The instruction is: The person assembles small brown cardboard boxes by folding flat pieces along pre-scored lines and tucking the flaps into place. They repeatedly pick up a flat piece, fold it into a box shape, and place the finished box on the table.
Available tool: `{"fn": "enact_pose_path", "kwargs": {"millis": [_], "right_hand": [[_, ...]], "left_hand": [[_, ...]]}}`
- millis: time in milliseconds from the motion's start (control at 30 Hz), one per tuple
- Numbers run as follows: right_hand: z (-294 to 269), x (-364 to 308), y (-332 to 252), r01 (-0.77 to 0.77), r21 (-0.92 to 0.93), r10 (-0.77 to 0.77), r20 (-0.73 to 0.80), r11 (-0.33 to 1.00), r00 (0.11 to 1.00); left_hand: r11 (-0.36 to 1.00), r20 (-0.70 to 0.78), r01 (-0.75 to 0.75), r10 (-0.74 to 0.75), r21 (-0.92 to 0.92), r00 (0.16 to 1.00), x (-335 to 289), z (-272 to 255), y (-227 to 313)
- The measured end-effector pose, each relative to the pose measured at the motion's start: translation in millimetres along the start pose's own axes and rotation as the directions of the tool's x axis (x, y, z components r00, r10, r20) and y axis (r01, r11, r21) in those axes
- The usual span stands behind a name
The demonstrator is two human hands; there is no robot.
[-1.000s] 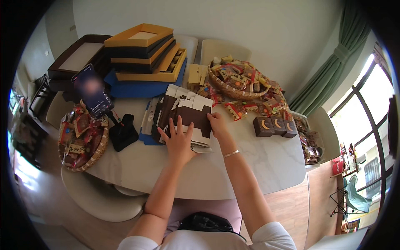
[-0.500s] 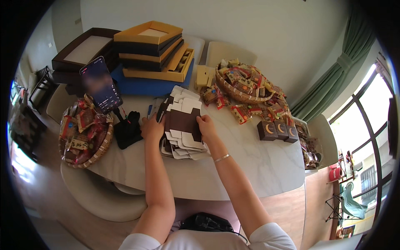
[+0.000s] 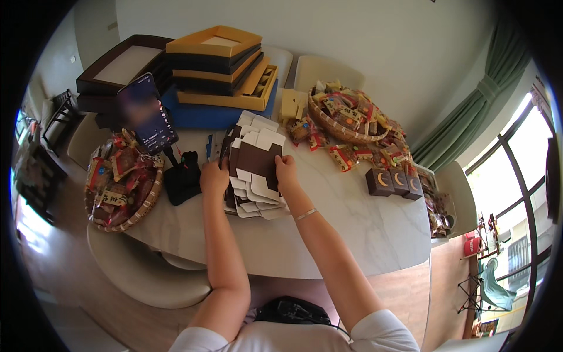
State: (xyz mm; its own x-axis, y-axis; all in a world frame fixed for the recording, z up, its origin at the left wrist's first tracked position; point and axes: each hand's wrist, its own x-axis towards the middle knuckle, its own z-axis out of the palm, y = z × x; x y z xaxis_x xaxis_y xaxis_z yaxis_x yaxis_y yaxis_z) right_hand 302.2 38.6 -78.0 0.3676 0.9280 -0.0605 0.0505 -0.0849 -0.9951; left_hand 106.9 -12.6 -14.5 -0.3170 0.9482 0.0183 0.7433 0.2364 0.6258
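Note:
A stack of folded-flat cartons, dark brown with white flaps, lies in front of me on the table. The sheets overlap unevenly, their flaps fanning out at the top and bottom. My left hand is closed at the left edge of the stack, its fingertips partly hidden. On the opposite side, my right hand grips the right edge with thumb and fingers. Three assembled small dark boxes with a gold crescent stand to the right, apart from my hands.
A phone stands on a black holder at the left. Nearby is a basket of wrapped snacks. Another heaped basket stands at the back right, loose packets around it. Gift boxes are stacked behind on the marble-patterned table.
The top carton has tilted slightly between my hands, and its upper flaps sit differently. Both hands stay on the stack. The whole view has shifted a little.

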Motion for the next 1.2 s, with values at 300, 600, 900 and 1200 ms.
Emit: {"fn": "enact_pose_path", "kwargs": {"millis": [300,600,900,1200], "right_hand": [[-27,8,2,-0.367,0.597,0.186,0.344,0.714,0.92],[-92,24,12,-0.366,0.694,0.192,0.318,0.62,0.928],[-172,5,20,-0.385,0.695,0.191,0.343,0.607,0.92],[-208,-48,15,-0.464,0.654,0.154,0.475,0.598,0.866]], "left_hand": [[0.965,-0.074,-0.241,0.248,0.101,0.966,-96,-26,62],[0.891,0.031,-0.324,0.332,0.319,0.943,-118,6,83],[0.766,0.057,-0.574,0.585,0.289,0.809,-118,82,65],[0.703,0.19,-0.657,0.63,0.274,0.753,-162,-8,84]]}}
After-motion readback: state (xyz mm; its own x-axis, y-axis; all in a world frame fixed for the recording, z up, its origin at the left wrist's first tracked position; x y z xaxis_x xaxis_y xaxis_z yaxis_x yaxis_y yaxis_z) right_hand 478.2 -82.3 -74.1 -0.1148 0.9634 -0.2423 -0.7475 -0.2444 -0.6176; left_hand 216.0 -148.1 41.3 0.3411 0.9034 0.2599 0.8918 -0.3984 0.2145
